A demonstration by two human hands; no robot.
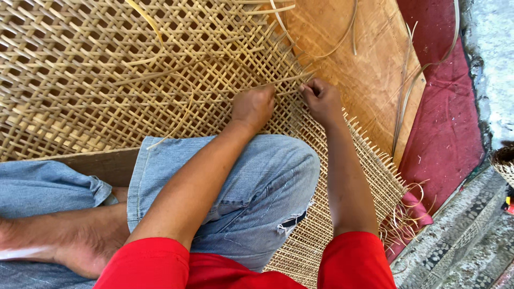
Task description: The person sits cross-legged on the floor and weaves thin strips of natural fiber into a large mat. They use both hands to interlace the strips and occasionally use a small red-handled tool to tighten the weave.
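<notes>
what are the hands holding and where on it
Both the left hand and right hand pinch thin cane strands at the woven mat's unfinished edge.

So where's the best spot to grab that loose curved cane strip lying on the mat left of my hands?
Probably at the free lower end of the loose cane strip, coming from the knee side. That end lies on top of the woven mat by the jeans, while its upper part seems tucked into the weave, left of the left hand.

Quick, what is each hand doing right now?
Left hand: curled shut, pressing on the open-weave tan cane mat.
Right hand: fingers pinched shut on a thin pale cane strand at the mat's edge.
</notes>
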